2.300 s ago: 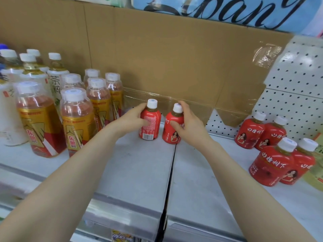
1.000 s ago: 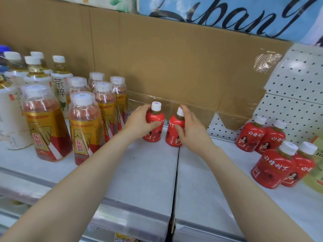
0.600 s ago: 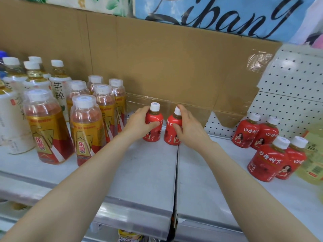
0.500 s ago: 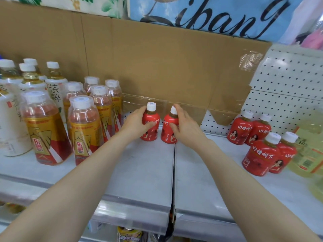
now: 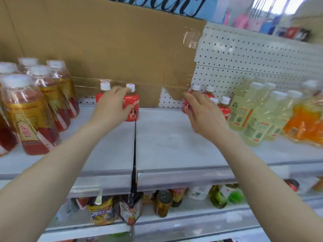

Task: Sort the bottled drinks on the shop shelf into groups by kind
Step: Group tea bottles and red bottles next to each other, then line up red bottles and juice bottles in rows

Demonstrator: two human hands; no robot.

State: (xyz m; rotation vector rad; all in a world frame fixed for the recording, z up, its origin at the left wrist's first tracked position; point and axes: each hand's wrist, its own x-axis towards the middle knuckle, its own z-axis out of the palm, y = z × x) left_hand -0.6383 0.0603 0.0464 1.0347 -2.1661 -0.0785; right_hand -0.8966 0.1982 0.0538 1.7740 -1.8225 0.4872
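Left grip (image 5: 111, 106) round red bottle (image 5: 133, 111); right grip (image 5: 204, 116) slack; grey shelf (image 5: 166, 138), cardboard back (image 5: 113, 49)

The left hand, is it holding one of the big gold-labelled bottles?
No, the left hand grips a small red bottle, while the gold-labelled bottles stand untouched further left.

This is a shop: a pale grey metal display shelf (image 5: 174, 140) runs beneath the left hand (image 5: 111, 107) and right hand (image 5: 205, 116). A white perforated back panel (image 5: 253, 55) stands beyond them, identical amber plastic drink bottles (image 5: 29, 116) stand in ranks to their left, and packaged drinks (image 5: 162, 201) fill the tier below.
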